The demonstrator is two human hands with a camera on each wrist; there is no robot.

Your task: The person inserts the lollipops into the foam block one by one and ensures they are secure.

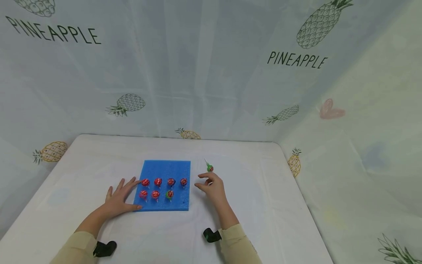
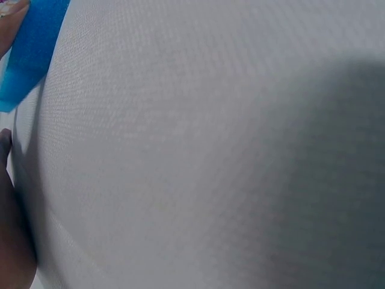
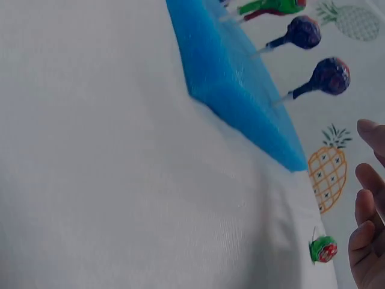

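A blue foam board (image 1: 166,169) lies on the table with several wrapped lollipops standing in it in two rows. The front row has three, among them a green and red lollipop (image 1: 169,194). Along the board's left edge my left hand (image 1: 116,201) spreads its fingers, with thumb and a fingertip touching it. My right hand (image 1: 213,187) hovers right of the board, thumb and index finger apart with nothing between them. Just beyond its fingertips a loose green lollipop (image 1: 210,168) lies on the table; the right wrist view shows this green lollipop (image 3: 325,248) beside the hand.
A white cloth (image 1: 263,205) covers the table. Behind it hangs a pale curtain (image 1: 197,73) printed with pineapples. Black wrist devices (image 1: 211,235) sit by both sleeves. In the left wrist view, mostly cloth shows, with a corner of the foam board (image 2: 36,54).
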